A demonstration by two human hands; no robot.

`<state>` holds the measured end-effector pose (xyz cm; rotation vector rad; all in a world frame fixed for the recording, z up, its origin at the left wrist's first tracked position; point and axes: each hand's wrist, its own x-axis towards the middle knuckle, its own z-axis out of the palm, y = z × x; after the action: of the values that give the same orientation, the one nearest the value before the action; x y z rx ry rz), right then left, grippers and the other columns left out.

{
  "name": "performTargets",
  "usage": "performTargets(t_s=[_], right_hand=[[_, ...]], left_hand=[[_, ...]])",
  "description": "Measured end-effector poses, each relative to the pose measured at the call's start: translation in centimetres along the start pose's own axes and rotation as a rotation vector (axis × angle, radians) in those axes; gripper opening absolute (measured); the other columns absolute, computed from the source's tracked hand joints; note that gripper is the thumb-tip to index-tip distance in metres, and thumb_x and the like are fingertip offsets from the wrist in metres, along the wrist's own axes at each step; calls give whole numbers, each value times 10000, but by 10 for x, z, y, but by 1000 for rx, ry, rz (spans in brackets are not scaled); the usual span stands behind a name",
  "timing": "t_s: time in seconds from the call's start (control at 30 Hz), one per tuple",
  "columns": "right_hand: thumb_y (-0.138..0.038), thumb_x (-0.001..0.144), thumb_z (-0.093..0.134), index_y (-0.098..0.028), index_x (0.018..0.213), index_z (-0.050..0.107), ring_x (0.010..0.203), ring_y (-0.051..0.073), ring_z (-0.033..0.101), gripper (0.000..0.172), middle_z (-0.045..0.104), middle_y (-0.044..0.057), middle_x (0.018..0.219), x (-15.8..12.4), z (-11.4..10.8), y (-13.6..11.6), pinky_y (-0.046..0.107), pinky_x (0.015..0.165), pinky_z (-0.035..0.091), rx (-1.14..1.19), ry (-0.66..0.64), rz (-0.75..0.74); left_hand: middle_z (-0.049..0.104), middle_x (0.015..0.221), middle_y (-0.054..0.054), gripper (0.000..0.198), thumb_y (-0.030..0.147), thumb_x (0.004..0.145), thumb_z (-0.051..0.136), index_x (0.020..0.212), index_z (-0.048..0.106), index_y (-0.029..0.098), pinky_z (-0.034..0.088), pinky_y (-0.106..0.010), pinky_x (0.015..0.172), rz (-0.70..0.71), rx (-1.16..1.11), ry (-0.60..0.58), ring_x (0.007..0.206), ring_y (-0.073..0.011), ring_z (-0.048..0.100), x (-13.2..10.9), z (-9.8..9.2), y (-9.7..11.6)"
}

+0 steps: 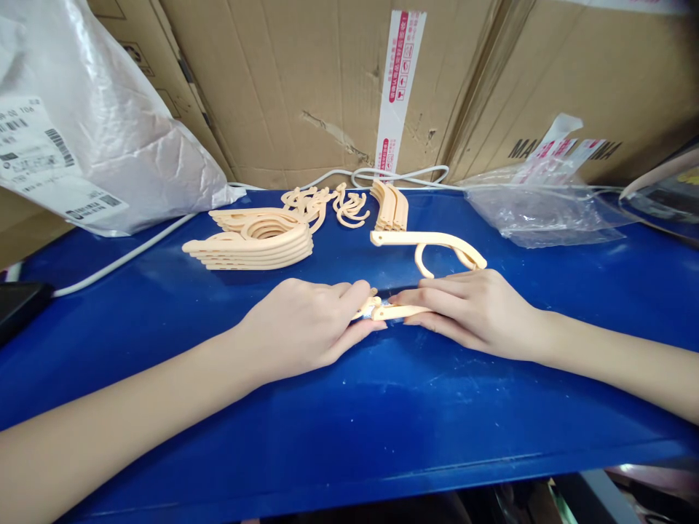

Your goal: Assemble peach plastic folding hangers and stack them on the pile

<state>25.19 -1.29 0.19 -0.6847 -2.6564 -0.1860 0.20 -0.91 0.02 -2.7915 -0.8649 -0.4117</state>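
My left hand [306,327] and my right hand [470,309] meet at the middle of the blue table [349,422]. Both are closed on a cream plastic hanger piece [389,312] that lies between their fingertips, the left pinching its left end, the right gripping its right part. Just behind the right hand lies an assembled cream hanger with a hook [429,247]. A stack of curved hanger arms [256,244] sits behind the left hand. Loose hooks [333,204] and a small stack of short arms [390,206] lie farther back.
Cardboard boxes [328,80] wall off the back. A white plastic mailing bag [81,131] is at the left, a clear plastic bag [540,207] at the right. A white cable [131,255] runs along the back. A dark object [19,306] lies at the left edge.
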Motion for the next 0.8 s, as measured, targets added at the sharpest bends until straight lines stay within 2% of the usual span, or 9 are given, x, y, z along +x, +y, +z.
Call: performTargets(t_s=[0.13, 0.3, 0.6, 0.8], right_hand=[[-304, 1019, 392, -159, 1115, 600, 627, 130, 648, 272, 714, 18, 893, 0, 0, 0, 264, 558, 471, 4, -47, 2], [-319, 1030, 350, -158, 1116, 609, 635, 133, 664, 317, 735, 27, 928, 0, 0, 0, 269, 569, 469, -5, -89, 2], [-325, 1035, 345, -156, 1138, 615, 592, 124, 651, 334, 743, 28, 885, -2, 1, 1, 266, 517, 434, -56, -54, -31], [-324, 1035, 345, -158, 1148, 616, 584, 118, 648, 338, 748, 35, 907, -2, 2, 1, 261, 516, 433, -72, -57, -29]], left_hand=[[704, 758, 16, 368, 469, 1024, 308, 905, 515, 188, 322, -248, 445, -14, -127, 19, 574, -158, 672, -1, 3, 0], [710, 775, 13, 361, 477, 1016, 326, 931, 531, 192, 313, -260, 447, -23, -135, 24, 589, -174, 676, -2, 6, 0], [685, 703, 29, 338, 475, 1000, 373, 898, 537, 198, 297, -260, 443, -50, -189, -4, 540, -167, 646, 0, 2, 1], [715, 760, 16, 388, 523, 990, 370, 980, 580, 197, 326, -261, 476, -100, -207, -51, 611, -187, 681, -1, 1, 1]])
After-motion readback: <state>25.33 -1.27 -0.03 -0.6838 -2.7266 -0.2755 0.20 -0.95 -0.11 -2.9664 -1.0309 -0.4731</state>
